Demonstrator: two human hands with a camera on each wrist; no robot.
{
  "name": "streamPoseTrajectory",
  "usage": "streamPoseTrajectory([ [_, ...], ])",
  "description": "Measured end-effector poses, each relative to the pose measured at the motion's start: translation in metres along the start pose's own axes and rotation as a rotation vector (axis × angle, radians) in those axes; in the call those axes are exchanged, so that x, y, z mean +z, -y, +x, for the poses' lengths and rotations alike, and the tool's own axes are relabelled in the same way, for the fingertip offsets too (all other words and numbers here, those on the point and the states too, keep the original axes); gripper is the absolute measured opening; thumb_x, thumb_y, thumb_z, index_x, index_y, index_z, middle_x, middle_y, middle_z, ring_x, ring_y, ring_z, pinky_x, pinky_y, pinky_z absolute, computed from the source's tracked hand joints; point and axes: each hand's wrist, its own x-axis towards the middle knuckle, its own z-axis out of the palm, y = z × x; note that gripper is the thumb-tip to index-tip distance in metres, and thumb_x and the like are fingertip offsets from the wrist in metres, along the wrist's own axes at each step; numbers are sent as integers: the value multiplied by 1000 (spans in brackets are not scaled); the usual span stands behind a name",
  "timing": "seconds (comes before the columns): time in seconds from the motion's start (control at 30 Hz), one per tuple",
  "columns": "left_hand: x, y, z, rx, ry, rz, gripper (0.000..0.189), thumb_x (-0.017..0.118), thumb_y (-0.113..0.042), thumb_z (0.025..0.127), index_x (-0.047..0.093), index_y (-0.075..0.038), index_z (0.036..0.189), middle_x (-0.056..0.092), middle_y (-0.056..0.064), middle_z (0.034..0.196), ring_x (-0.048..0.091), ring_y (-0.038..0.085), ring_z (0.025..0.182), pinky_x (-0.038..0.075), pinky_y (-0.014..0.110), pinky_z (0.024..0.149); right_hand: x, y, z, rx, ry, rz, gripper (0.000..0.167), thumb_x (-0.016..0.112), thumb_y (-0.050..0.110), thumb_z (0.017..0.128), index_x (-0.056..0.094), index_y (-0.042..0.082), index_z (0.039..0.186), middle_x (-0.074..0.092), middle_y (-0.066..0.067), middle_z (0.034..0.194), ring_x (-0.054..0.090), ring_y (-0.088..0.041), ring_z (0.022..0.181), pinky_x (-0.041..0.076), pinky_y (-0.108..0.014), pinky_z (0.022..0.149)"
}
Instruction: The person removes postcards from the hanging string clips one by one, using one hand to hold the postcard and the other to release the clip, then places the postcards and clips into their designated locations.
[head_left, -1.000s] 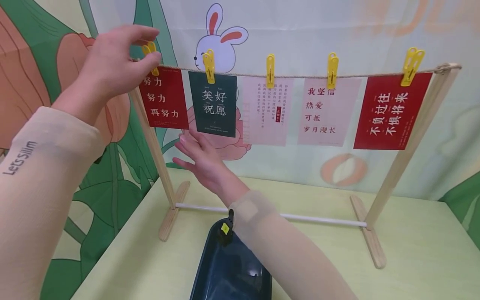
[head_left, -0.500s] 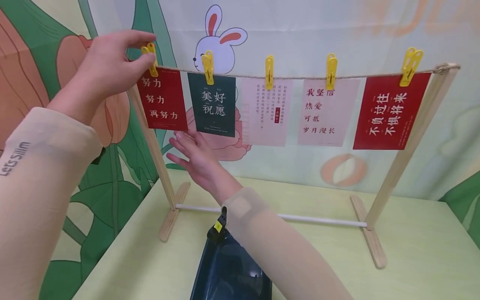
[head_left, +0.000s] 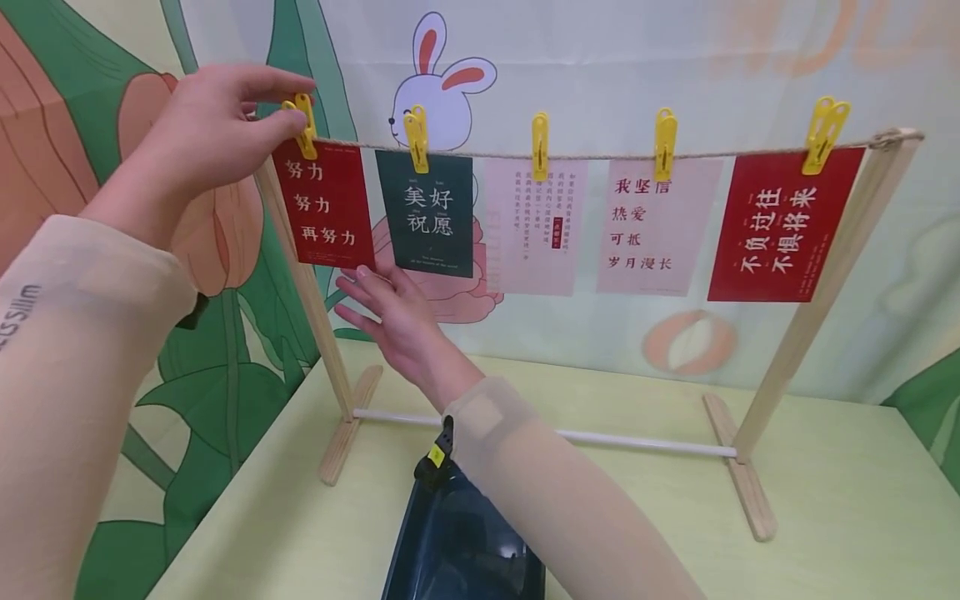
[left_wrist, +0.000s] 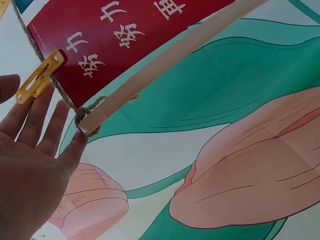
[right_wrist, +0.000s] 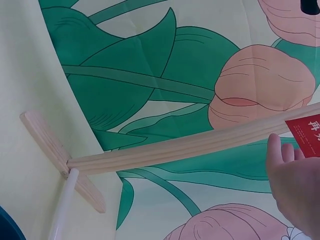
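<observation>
A red card (head_left: 324, 204) with white characters hangs at the left end of a twine line, under a yellow clip (head_left: 306, 125). My left hand (head_left: 206, 146) is around this clip, its thumb overlapping it in the head view and its index finger stretched out above. In the left wrist view the fingers (left_wrist: 37, 117) are spread behind the clip and twine, the thumb a little apart from the clip. My right hand (head_left: 408, 321) is raised palm up below the red card, fingers extended, fingertips close to its lower edge. Whether they touch it, I cannot tell.
A dark green card (head_left: 426, 212), two pink cards (head_left: 531, 225) and another red card (head_left: 783, 225) hang rightward along the twine under yellow clips. Wooden posts (head_left: 825, 292) on feet and a white rod (head_left: 645, 443) form the stand. A dark blue tray (head_left: 468, 533) sits in front.
My left hand has shifted slightly down and left beside the clip, its fingers a little differently placed. The right hand has moved a little left toward the red card's lower edge.
</observation>
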Motion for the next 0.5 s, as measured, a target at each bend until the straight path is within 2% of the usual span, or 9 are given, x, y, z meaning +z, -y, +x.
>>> streamPoseTrajectory([
  [0.07,-2,0,-1,-4,0,-1,55,51,-37,110,48,-22,163,48,12,163,40,41,147,54,48,108,1,0,0,-9,-8,-19,33,61,22,110,57,13,142,64,-7,145,61,-28,139,49,-48,113],
  [0.23,-5,-1,-2,5,2,16,55,54,-37,109,49,-21,162,47,12,165,36,42,152,49,61,109,2,0,-1,-40,-18,-87,31,61,21,110,60,12,140,69,-7,138,66,-27,133,52,-48,110],
  [0.5,-6,-1,-1,29,8,20,53,58,-35,109,53,-19,159,51,12,161,35,38,153,48,64,109,2,2,-1,-130,-33,-373,36,63,23,109,61,10,142,74,-5,131,74,-23,119,59,-38,100],
])
